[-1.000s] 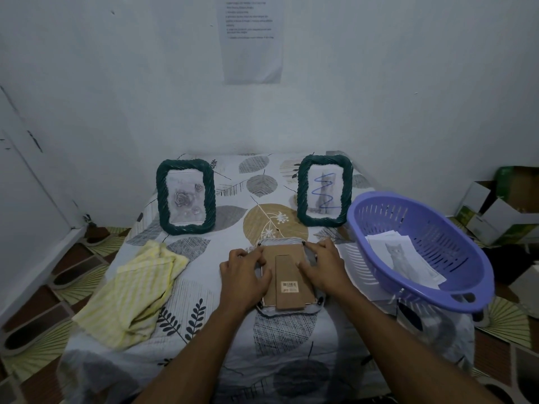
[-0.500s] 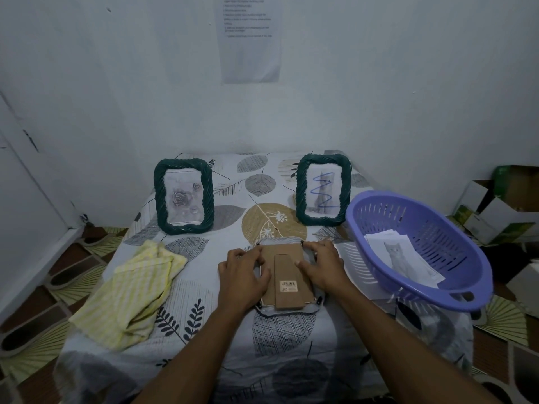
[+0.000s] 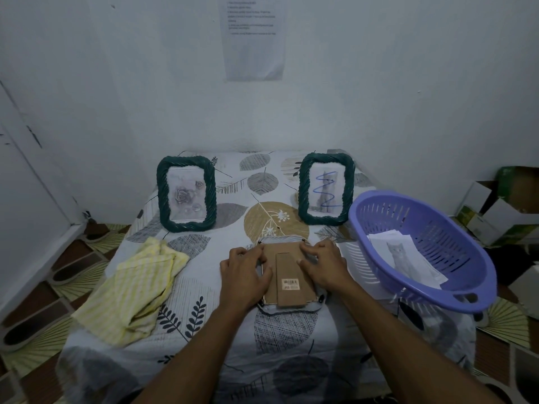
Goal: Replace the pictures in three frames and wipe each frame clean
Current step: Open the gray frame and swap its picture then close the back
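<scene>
A picture frame (image 3: 287, 272) lies face down in the middle of the table, its brown cardboard back and folded stand up. My left hand (image 3: 242, 275) holds its left edge, fingers curled at the upper left corner. My right hand (image 3: 326, 265) holds the right edge, fingertips bent onto the backing near the top right corner. Two green rope-edged frames stand at the back: the left frame (image 3: 186, 196) shows a rose picture, the right frame (image 3: 326, 188) a cat picture with a blue scribble. A yellow striped cloth (image 3: 137, 290) lies crumpled at the left.
A purple slotted basket (image 3: 437, 223) at the right holds several paper sheets, a cat picture (image 3: 402, 258) on top. The table wears a leaf-patterned cover (image 3: 291, 330) and stands against a white wall. Cardboard boxes (image 3: 501, 205) sit on the floor at far right.
Both hands stay on the face-down frame with only small finger shifts at its upper corners. Nothing else has moved.
</scene>
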{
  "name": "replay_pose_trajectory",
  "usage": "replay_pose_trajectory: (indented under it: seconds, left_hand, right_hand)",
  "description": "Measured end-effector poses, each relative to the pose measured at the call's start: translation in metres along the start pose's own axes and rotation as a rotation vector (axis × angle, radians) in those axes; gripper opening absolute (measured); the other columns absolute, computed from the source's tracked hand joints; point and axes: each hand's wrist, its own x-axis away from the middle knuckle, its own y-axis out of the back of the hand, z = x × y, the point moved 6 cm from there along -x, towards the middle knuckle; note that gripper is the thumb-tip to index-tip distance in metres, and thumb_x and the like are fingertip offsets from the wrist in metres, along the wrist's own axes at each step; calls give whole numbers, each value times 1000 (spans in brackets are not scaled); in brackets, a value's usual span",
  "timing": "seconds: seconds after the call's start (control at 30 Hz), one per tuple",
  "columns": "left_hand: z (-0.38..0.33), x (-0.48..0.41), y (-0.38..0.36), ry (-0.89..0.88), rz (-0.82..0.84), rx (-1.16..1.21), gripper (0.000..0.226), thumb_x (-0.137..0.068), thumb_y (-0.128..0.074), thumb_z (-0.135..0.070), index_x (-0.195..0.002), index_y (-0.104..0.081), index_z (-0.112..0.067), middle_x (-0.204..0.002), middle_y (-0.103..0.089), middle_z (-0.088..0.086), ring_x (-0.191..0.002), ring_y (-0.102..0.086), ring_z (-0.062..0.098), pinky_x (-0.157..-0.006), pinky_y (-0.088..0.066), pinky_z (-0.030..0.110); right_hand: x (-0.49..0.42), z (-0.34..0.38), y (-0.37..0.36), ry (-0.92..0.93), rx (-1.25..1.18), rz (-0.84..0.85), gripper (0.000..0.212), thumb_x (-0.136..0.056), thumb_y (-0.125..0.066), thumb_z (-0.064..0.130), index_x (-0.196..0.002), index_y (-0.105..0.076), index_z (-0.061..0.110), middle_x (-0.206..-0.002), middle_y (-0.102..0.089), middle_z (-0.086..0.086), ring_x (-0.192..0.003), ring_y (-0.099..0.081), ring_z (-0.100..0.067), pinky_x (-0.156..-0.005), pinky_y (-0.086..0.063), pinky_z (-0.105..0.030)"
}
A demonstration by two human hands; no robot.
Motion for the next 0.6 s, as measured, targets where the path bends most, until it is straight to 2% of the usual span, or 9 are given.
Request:
replay_pose_trajectory:
  seconds: [0.27, 0.5, 0.6]
  left_hand:
    - [-1, 0, 1, -5, -2, 7, 45, -89, -53, -39, -133, -49, -30, -113, -60, -12, -122, -35, 15, -95, -26, 37]
    - [0, 1, 1, 1, -12, 29, 41, -88, -54, -38, -128, -52, -30, -113, -60, -13, -122, -35, 15, -95, -24, 36]
    - [0, 1, 1, 9, 15, 56, 45, -89, -54, -37, -133, -49, -30, -114, -59, -14, -123, -34, 13, -96, -22, 35]
  right_hand:
    - [4, 7, 1, 34, 84, -6, 47, -94, -45, 48, -140, -42, 40, -126, -39, -5, -124, -35, -26, -103, -31, -43]
    - [3, 2, 0, -5, -89, -32, 62, -89, -57, 45, -146, -35, 33, -140, -39, -8, -134, -34, -27, -108, -28, -44]
    - [2, 2, 5, 21, -130, -2, 63, -88, -62, 40, -145, -39, 29, -137, -43, -10, -128, -43, -28, -107, -37, -43]
